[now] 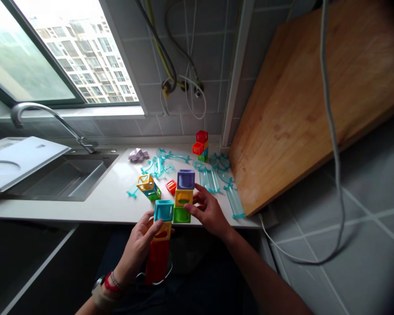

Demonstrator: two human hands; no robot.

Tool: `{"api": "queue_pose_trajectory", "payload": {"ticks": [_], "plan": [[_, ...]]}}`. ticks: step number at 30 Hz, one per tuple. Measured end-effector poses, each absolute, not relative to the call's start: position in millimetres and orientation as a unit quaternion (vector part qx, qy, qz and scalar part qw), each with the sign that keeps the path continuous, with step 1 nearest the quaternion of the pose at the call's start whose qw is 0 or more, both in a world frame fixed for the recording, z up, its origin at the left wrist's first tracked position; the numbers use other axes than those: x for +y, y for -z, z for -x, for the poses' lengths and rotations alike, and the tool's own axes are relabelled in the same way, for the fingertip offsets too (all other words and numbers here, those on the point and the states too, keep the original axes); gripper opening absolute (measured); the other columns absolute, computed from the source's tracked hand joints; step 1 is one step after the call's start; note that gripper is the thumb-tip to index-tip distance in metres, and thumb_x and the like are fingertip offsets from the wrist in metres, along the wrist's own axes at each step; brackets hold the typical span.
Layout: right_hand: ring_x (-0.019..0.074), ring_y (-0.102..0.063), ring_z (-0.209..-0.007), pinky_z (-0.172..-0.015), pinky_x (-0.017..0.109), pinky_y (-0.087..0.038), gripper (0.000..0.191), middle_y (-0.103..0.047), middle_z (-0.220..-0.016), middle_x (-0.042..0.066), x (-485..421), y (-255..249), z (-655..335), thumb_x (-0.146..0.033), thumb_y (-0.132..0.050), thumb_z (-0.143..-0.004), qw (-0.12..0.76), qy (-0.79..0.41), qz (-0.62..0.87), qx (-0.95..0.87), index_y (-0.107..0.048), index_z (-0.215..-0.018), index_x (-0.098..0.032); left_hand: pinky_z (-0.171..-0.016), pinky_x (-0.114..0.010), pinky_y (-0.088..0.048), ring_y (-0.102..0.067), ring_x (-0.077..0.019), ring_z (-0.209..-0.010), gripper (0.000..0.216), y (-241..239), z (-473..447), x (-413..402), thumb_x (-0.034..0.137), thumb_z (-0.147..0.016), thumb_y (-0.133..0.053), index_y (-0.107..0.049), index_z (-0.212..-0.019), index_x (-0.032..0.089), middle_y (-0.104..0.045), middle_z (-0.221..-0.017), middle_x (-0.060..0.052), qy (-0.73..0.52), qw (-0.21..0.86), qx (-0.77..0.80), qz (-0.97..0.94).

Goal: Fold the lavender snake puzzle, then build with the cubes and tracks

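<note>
My left hand (138, 245) grips a stacked column of hollow plastic cubes (160, 236), teal on top, yellow below, a long red piece at the bottom, held in front of the counter edge. My right hand (210, 212) has its fingers closed against a second stack (184, 197) standing on the white counter (111, 201): purple cube on top, yellow in the middle, green at the base. The two stacks sit side by side, nearly touching.
Loose cubes (148, 186) and a small red piece (171, 187) lie behind the stacks. Several clear teal track pieces (210, 178) spread across the counter. A red-orange cube tower (201, 145) stands by the wall. A sink (62, 175) with a faucet (46, 114) is left; a wooden board (302, 96) leans right.
</note>
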State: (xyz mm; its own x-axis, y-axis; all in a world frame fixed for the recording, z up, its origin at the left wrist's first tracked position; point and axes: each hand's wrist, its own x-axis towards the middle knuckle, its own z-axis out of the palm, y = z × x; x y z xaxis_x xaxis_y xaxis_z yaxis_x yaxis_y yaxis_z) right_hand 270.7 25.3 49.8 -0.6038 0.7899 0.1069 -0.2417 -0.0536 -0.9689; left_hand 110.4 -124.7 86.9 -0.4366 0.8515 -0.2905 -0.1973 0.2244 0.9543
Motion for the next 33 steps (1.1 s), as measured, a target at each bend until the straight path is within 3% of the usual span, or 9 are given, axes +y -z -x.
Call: {"api": "queue_pose_trajectory", "payload": {"ticks": [11,15,22,28,33], "plan": [[0.0213,-0.070,-0.095,-0.079,0.034,-0.062,0.071,-0.066,-0.107,0.004,29.9,-63.4,-278.2,-0.051,-0.083,-0.081,0.411,-0.676,0.233,-0.566,-0.056,-0.143,-0.027,-0.082,-0.038,-0.061,-0.077,-0.0339,-0.097,0.068,-62.0,-105.8,-125.7,0.055,-0.079,-0.081,-0.057,-0.131,0.017,-0.078,-0.113,-0.014,-0.501,0.494,0.649,-0.291],[0.0222,-0.070,-0.097,-0.080,0.036,-0.062,0.067,-0.067,-0.108,0.004,26.7,-66.3,-274.8,-0.052,-0.082,-0.082,0.438,-0.677,0.227,-0.546,-0.058,-0.139,-0.029,-0.086,-0.039,-0.061,-0.077,-0.0338,-0.100,0.067,-54.9,-110.2,-124.8,0.055,-0.080,-0.080,-0.058,-0.131,0.018,-0.076,-0.120,-0.014,-0.498,0.494,0.647,-0.298],[0.0236,-0.070,-0.103,-0.090,0.041,-0.062,0.065,-0.069,-0.111,0.003,20.3,-60.7,-266.7,-0.054,-0.082,-0.082,0.447,-0.682,0.212,-0.538,-0.057,-0.138,-0.033,-0.081,-0.037,-0.061,-0.076,-0.0323,-0.098,0.058,-48.9,-130.9,-132.7,0.049,-0.081,-0.081,-0.059,-0.127,0.020,-0.076,-0.116,-0.012,-0.484,0.509,0.634,-0.323],[0.0238,-0.073,-0.098,-0.083,0.039,-0.064,0.062,-0.070,-0.108,0.003,14.3,-66.6,-268.1,-0.055,-0.080,-0.083,0.436,-0.735,0.199,-0.480,-0.056,-0.135,-0.030,-0.084,-0.033,-0.058,-0.074,-0.0279,-0.096,0.045,-55.6,-133.8,-146.7,0.039,-0.085,-0.079,-0.063,-0.123,0.023,-0.077,-0.110,-0.008,-0.487,0.444,0.641,-0.392],[0.0229,-0.075,-0.089,-0.075,0.037,-0.065,0.063,-0.070,-0.103,0.001,14.1,-71.7,-271.5,-0.048,-0.086,-0.078,0.433,-0.760,0.207,-0.439,-0.054,-0.129,-0.030,-0.080,-0.032,-0.057,-0.073,-0.0266,-0.091,0.052,-64.9,-134.8,-136.8,0.036,-0.076,-0.087,-0.064,-0.121,0.024,-0.077,-0.106,-0.007,-0.509,0.369,0.667,-0.401]]}}
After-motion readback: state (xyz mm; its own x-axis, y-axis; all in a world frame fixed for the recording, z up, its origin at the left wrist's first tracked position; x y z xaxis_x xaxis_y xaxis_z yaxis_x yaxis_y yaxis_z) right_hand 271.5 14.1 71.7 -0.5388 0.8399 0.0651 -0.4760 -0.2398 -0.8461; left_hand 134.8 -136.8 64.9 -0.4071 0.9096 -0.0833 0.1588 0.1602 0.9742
